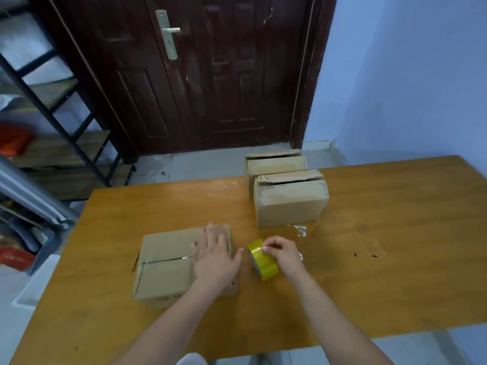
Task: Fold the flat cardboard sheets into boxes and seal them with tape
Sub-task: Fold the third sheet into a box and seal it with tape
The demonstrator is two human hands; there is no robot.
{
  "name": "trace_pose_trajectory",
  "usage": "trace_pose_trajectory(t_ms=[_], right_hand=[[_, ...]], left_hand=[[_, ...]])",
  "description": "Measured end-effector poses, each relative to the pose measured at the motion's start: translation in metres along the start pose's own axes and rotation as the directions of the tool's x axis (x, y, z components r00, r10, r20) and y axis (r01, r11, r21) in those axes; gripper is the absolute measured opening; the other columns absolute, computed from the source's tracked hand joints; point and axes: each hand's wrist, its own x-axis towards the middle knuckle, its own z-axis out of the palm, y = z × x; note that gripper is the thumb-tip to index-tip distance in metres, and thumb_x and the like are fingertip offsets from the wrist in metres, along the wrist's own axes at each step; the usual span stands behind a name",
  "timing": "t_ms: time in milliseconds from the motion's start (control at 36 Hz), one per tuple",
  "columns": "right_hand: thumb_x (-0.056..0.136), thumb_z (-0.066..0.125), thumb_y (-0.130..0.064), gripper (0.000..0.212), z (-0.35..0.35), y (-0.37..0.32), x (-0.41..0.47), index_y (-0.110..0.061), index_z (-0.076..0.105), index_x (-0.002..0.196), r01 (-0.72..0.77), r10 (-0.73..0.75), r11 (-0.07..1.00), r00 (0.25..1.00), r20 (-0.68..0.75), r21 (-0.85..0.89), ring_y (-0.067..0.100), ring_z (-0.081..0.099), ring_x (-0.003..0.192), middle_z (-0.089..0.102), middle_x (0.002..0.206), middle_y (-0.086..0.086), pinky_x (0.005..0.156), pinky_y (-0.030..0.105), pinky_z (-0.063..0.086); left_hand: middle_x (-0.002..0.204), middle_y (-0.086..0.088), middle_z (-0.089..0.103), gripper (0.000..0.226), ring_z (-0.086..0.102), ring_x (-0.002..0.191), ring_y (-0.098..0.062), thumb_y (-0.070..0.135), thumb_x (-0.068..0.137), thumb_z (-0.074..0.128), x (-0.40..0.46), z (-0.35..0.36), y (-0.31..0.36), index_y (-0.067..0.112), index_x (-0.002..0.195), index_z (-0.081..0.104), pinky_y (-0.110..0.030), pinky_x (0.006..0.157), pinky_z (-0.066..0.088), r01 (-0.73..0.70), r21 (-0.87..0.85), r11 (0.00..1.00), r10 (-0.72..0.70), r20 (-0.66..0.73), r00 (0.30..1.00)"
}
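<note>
A folded cardboard box (pixel 164 267) lies on the wooden table (pixel 369 259) at the front left, its two top flaps meeting along a seam. My left hand (pixel 214 255) presses flat on the right part of its top, fingers spread. Just right of the box, my right hand (pixel 283 254) holds a roll of yellow tape (pixel 262 260) on edge on the table, fingertips pinched at the roll's top. Two more folded boxes stand further back, one (pixel 290 202) in front of the other (pixel 275 164).
A scrap of clear tape (pixel 300 230) lies on the table before the nearer back box. A dark wooden door (pixel 210 75) is beyond the table. Metal shelving (pixel 52 122) stands at the left. The table's left edge runs diagonally beside the floor.
</note>
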Motion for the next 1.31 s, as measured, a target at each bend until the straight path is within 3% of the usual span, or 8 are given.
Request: trace_pose_trajectory(t_ms=[139, 333, 500, 611, 778, 972, 1167, 1306], right_hand=[[0.074, 0.068, 0.011, 0.026, 0.007, -0.011, -0.002, -0.013, 0.063, 0.066, -0.012, 0.013, 1.000, 0.997, -0.073, 0.007, -0.001, 0.057, 0.065, 0.061, 0.071, -0.001, 0.067, 0.012, 0.045], [0.076, 0.066, 0.012, 0.026, 0.018, -0.034, -0.015, -0.013, 0.062, 0.069, -0.012, 0.012, 1.000, 0.978, -0.207, 0.001, -0.010, 0.056, 0.060, 0.061, 0.071, -0.002, 0.065, 0.007, 0.043], [0.076, 0.067, 0.008, 0.025, 0.021, -0.068, -0.028, -0.015, 0.065, 0.067, 0.033, -0.043, 0.998, 0.967, -0.251, -0.045, -0.004, 0.057, 0.061, 0.064, 0.061, -0.011, 0.065, 0.016, 0.044], [0.077, 0.068, 0.007, 0.026, 0.031, -0.097, -0.036, -0.016, 0.065, 0.067, 0.079, -0.105, 0.990, 0.970, -0.221, -0.120, -0.004, 0.057, 0.060, 0.065, 0.058, -0.013, 0.065, 0.011, 0.044], [0.082, 0.066, 0.000, 0.017, 0.046, -0.126, -0.049, -0.015, 0.068, 0.076, 0.110, -0.169, 0.965, 0.955, -0.245, -0.236, -0.007, 0.056, 0.063, 0.064, 0.070, -0.008, 0.067, 0.014, 0.044], [0.092, 0.058, -0.018, 0.051, 0.073, -0.139, -0.077, -0.017, 0.039, 0.139, 0.099, -0.143, 0.979, 0.957, -0.252, -0.179, 0.002, 0.055, 0.101, 0.058, 0.118, -0.003, 0.089, 0.015, 0.045], [0.078, 0.063, -0.036, 0.022, 0.093, -0.151, -0.106, -0.018, 0.065, 0.090, 0.210, -0.220, 0.975, 0.959, -0.181, -0.070, 0.008, 0.058, 0.069, 0.063, 0.075, -0.007, 0.060, 0.016, 0.045], [0.078, 0.063, -0.037, 0.025, 0.098, -0.150, -0.107, -0.012, 0.062, 0.082, 0.208, -0.228, 0.971, 0.951, -0.209, -0.115, 0.011, 0.053, 0.066, 0.055, 0.074, 0.005, 0.060, 0.019, 0.044]], left_hand=[[0.156, 0.003, 0.021, 0.078, -0.010, 0.145, -0.016, 0.050, 0.077, 0.003, 0.027, -0.001, -0.024, 0.020, 0.133, 0.049, -0.036, 0.113, -0.013, -0.631, 0.111, 0.767, 0.605, 0.199, 0.771], [0.132, 0.010, 0.052, 0.089, 0.009, 0.145, -0.012, 0.054, 0.074, -0.006, 0.037, 0.011, -0.035, 0.019, 0.112, 0.066, -0.036, 0.116, -0.010, -0.678, 0.007, 0.735, 0.672, 0.124, 0.730], [0.123, 0.011, 0.050, 0.081, 0.043, 0.120, -0.007, 0.087, 0.072, 0.032, 0.045, 0.001, -0.041, 0.022, 0.113, 0.058, -0.021, 0.099, 0.033, -0.418, -0.742, 0.525, 0.458, -0.168, 0.873], [0.099, 0.015, 0.054, 0.062, 0.047, 0.099, 0.000, 0.080, 0.064, 0.053, 0.048, -0.035, -0.022, 0.027, 0.096, 0.058, -0.013, 0.083, 0.036, -0.484, -0.775, 0.407, 0.588, -0.183, 0.788], [0.063, -0.004, 0.054, 0.042, 0.044, 0.060, -0.008, 0.049, 0.085, 0.055, 0.056, -0.053, -0.015, 0.010, 0.069, 0.057, -0.032, 0.058, 0.034, -0.537, -0.789, 0.299, 0.584, -0.293, 0.757], [0.064, 0.000, 0.061, 0.028, 0.058, 0.066, -0.028, 0.034, 0.087, 0.056, 0.069, -0.070, -0.018, 0.019, 0.062, 0.056, -0.044, 0.062, 0.053, -0.215, -0.929, 0.300, 0.342, -0.106, 0.934], [0.073, -0.014, 0.058, 0.016, 0.059, 0.057, -0.028, 0.017, 0.095, 0.052, 0.083, -0.097, -0.026, 0.006, 0.083, 0.055, -0.028, 0.039, 0.051, 0.349, -0.924, 0.156, 0.335, 0.382, 0.861], [0.052, -0.005, 0.055, 0.028, 0.053, 0.050, -0.023, 0.011, 0.093, 0.054, 0.091, -0.097, -0.023, 0.006, 0.066, 0.055, -0.025, 0.037, 0.048, 0.254, -0.946, 0.204, 0.356, 0.313, 0.880]])
